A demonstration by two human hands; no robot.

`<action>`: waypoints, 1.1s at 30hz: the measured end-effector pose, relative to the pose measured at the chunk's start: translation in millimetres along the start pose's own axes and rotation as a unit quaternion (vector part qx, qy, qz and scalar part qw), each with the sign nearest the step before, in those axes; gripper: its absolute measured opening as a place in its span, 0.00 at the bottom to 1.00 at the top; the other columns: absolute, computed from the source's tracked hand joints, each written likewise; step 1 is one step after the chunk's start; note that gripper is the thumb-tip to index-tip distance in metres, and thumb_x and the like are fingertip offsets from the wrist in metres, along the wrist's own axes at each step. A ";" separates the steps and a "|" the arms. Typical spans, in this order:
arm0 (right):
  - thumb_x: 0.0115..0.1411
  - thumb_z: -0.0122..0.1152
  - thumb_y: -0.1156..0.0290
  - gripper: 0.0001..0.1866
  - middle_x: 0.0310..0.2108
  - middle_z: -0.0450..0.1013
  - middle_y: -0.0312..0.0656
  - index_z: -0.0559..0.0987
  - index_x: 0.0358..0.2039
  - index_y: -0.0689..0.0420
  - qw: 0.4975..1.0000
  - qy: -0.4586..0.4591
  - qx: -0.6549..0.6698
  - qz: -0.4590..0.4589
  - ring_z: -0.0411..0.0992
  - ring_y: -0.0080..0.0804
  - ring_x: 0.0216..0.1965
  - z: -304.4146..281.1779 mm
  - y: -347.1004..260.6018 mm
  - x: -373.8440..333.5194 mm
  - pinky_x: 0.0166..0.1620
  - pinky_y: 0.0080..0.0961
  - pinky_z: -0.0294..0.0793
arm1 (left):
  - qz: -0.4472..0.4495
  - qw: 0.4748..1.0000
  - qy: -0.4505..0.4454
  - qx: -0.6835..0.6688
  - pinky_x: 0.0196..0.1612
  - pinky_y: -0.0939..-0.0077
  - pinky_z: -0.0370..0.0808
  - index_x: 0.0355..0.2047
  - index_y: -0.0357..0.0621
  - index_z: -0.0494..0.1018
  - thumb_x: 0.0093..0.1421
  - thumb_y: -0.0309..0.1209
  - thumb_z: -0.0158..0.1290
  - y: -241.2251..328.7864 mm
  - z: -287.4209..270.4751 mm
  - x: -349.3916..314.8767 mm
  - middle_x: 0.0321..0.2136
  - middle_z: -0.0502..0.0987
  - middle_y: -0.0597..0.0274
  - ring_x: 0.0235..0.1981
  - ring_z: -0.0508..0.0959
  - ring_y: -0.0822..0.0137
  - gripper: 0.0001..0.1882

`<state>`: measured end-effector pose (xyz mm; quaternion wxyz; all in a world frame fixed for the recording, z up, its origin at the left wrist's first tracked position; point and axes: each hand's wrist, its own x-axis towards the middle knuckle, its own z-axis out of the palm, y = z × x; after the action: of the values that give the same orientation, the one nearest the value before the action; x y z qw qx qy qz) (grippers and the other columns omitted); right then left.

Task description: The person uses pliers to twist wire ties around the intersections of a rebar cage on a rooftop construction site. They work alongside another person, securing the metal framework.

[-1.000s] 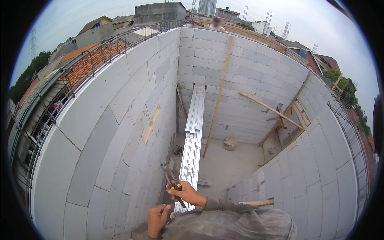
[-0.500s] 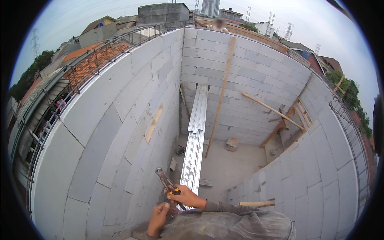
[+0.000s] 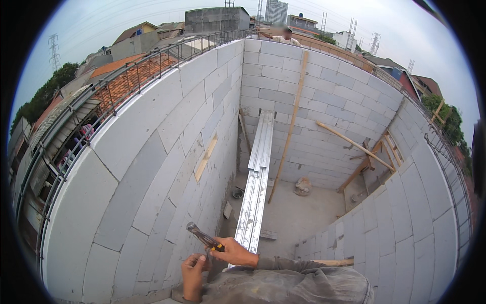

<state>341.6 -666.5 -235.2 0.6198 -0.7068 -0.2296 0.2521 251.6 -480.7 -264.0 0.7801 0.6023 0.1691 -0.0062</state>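
A pair of end-cutting pincers [image 3: 204, 236] with dark handles and yellow marks is gripped in my right hand [image 3: 234, 252], its head pointing up and left. The handles look close together. Just below and to the left, my left hand [image 3: 194, 273] is raised, its fingers curled in a pinch near the right wrist side of the tool. What the left fingers hold, if anything, is too small to make out. Both hands are above the near end of a long silver metal plank [image 3: 246, 218], beside the left block wall [image 3: 129, 202].
Steel rebar cages [image 3: 109, 97] run along the left wall's top. A wooden pole [image 3: 289, 126] leans on the far wall. Another pole [image 3: 354, 143] slants toward a wooden-framed opening. A bag [image 3: 302, 186] and a bucket [image 3: 237, 192] stand on the floor far below. A person [image 3: 287, 37] is beyond the far wall.
The view has shifted, so the walls and plank appear farther right. The pincers have tilted leftward and lower, and their handles look closer together. My left hand stays beside them.
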 end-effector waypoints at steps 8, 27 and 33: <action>0.68 0.60 0.71 0.15 0.23 0.69 0.30 0.77 0.53 0.62 0.993 0.037 0.112 0.012 0.66 0.17 0.23 2.6 18.5 -2.9 0.28 0.20 0.68 | -0.023 1.000 -0.013 0.006 0.23 0.80 0.70 0.34 0.39 0.76 0.69 0.30 0.55 0.9 5.2 -1.0 0.22 0.78 0.63 0.18 0.73 0.76 0.08; 0.64 0.58 0.76 0.16 0.28 0.72 0.33 0.75 0.52 0.64 0.990 -0.056 0.125 0.028 0.70 0.18 0.26 -8.9 4.3 -0.9 0.30 0.20 0.72 | 0.105 0.975 0.060 0.188 0.23 0.78 0.62 0.43 0.36 0.78 0.67 0.29 0.55 18.5 -15.1 -4.5 0.17 0.70 0.69 0.18 0.67 0.77 0.09; 0.65 0.56 0.76 0.16 0.26 0.70 0.34 0.74 0.53 0.64 0.985 -0.018 0.164 0.047 0.70 0.20 0.24 -9.6 7.2 7.0 0.29 0.22 0.73 | 0.093 0.995 -0.034 0.003 0.22 0.83 0.55 0.41 0.38 0.80 0.63 0.35 0.63 30.8 -17.6 -11.7 0.18 0.66 0.74 0.18 0.63 0.82 0.13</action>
<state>353.3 -670.3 -241.8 0.7108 -0.6009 -0.1620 0.3279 242.6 -457.9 -235.8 0.7805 0.6176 0.0859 0.0451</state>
